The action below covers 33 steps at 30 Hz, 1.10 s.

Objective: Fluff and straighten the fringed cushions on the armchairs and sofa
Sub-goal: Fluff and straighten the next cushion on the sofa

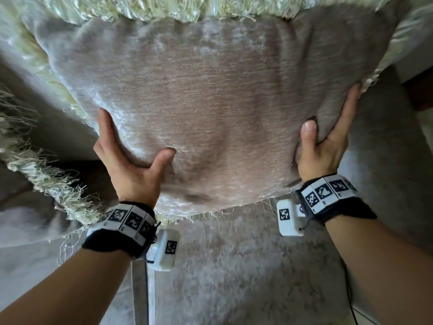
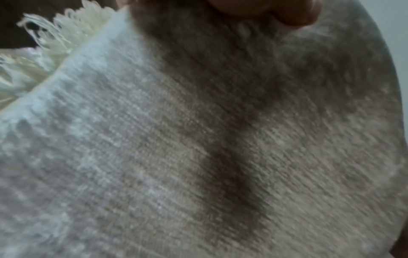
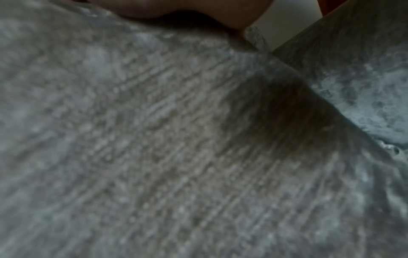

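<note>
A large taupe cushion (image 1: 210, 102) with cream fringe (image 1: 164, 8) fills the head view, held up above the seat. My left hand (image 1: 126, 165) grips its lower left side, thumb pressed into the front and fingers wrapped behind. At the lower right side my right hand (image 1: 328, 148) grips it the same way, thumb dug into the fabric. The left wrist view shows the cushion's weave (image 2: 198, 139), its fringe (image 2: 55, 34) and my thumb (image 2: 264, 8). The right wrist view shows blurred cushion fabric (image 3: 154, 139) below part of my hand (image 3: 176, 7).
A second fringed cushion (image 1: 35, 160) lies at the left, its fringe trailing toward my left wrist. The pale upholstered seat (image 1: 234, 266) spreads below the held cushion and shows again as seat fabric (image 3: 364, 78). Dark wood (image 1: 419, 90) shows at the right edge.
</note>
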Available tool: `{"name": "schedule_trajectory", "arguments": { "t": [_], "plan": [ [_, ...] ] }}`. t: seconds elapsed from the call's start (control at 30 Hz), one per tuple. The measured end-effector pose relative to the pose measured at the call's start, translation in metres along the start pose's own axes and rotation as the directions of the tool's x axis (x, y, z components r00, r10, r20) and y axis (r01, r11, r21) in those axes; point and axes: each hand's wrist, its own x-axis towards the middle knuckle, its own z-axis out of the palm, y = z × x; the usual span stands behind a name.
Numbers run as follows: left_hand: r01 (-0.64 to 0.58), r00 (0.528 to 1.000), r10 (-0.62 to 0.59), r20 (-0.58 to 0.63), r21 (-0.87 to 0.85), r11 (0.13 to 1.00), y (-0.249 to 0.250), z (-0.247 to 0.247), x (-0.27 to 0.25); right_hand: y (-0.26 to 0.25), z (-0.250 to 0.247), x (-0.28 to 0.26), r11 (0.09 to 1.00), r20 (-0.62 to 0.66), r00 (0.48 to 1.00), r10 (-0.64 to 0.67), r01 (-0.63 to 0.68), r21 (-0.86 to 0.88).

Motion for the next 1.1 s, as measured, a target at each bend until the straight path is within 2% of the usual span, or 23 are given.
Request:
{"name": "schedule_trajectory", "arguments": {
  "t": [0.17, 0.3, 0.37, 0.4, 0.47, 0.5, 0.57, 0.63, 0.67, 0.7, 0.73, 0.8, 0.87, 0.97, 1.03, 1.1],
  "plan": [
    [0.092, 0.995, -0.084, -0.053, 0.171, 0.981, 0.023, -0.004, -0.003, -0.012, -0.013, -0.003, 0.997, -0.017, 0.999, 0.051, -0.052, -0.064],
    [0.012, 0.997, 0.015, -0.07, 0.367, 0.93, 0.052, -0.01, -0.001, -0.035, -0.029, -0.008, 0.985, -0.043, 0.996, 0.081, -0.087, -0.15],
    [-0.017, 0.999, 0.028, -0.019, 0.423, 0.906, 0.065, -0.017, -0.001, -0.049, -0.04, -0.011, 0.965, -0.012, 1.0, 0.025, -0.028, -0.26],
    [-0.02, 1.0, 0.008, 0.028, 0.447, 0.894, 0.074, -0.021, -0.002, -0.058, -0.048, -0.013, 0.947, 0.041, 0.999, 0.011, 0.003, -0.321],
    [-0.003, 0.981, -0.092, 0.17, 0.49, 0.872, 0.094, -0.03, -0.001, -0.083, -0.065, -0.017, 0.907, 0.208, 0.975, 0.078, 0.017, -0.422],
    [0.009, 0.952, -0.165, 0.256, 0.518, 0.855, 0.106, -0.035, 0.0, -0.095, -0.075, -0.018, 0.888, 0.303, 0.944, 0.13, 0.025, -0.459],
    [0.001, 0.847, -0.306, 0.434, 0.575, 0.818, 0.133, -0.045, -0.001, -0.117, -0.097, -0.02, 0.861, 0.5, 0.839, 0.213, 0.08, -0.502],
    [-0.034, 0.71, -0.387, 0.589, 0.578, 0.815, 0.16, -0.056, -0.005, -0.138, -0.119, -0.021, 0.823, 0.681, 0.672, 0.293, 0.185, -0.537],
    [-0.076, 0.655, -0.393, 0.645, 0.574, 0.816, 0.175, -0.061, -0.009, -0.15, -0.13, -0.023, 0.801, 0.737, 0.593, 0.326, 0.241, -0.548],
    [-0.13, 0.615, -0.387, 0.687, 0.572, 0.81, 0.191, -0.066, -0.014, -0.162, -0.142, -0.025, 0.785, 0.766, 0.538, 0.351, 0.276, -0.554],
    [-0.184, 0.587, -0.378, 0.716, 0.573, 0.799, 0.206, -0.071, -0.02, -0.174, -0.154, -0.028, 0.779, 0.782, 0.51, 0.358, 0.298, -0.552],
    [-0.276, 0.555, -0.371, 0.745, 0.586, 0.762, 0.239, -0.083, -0.034, -0.2, -0.18, -0.032, 0.779, 0.797, 0.505, 0.331, 0.331, -0.533],
    [-0.322, 0.551, -0.375, 0.746, 0.604, 0.729, 0.274, -0.097, -0.05, -0.225, -0.208, -0.037, 0.782, 0.804, 0.515, 0.296, 0.354, -0.514],
    [-0.35, 0.591, -0.349, 0.728, 0.621, 0.702, 0.326, -0.119, -0.079, -0.257, -0.252, -0.049, 0.78, 0.81, 0.537, 0.237, 0.391, -0.488],
    [-0.373, 0.615, -0.323, 0.719, 0.626, 0.685, 0.357, -0.136, -0.102, -0.277, -0.28, -0.06, 0.777, 0.819, 0.535, 0.205, 0.42, -0.469],
    [-0.397, 0.618, -0.307, 0.724, 0.624, 0.673, 0.385, -0.152, -0.124, -0.295, -0.305, -0.071, 0.778, 0.827, 0.526, 0.198, 0.429, -0.459]
  ]
}}
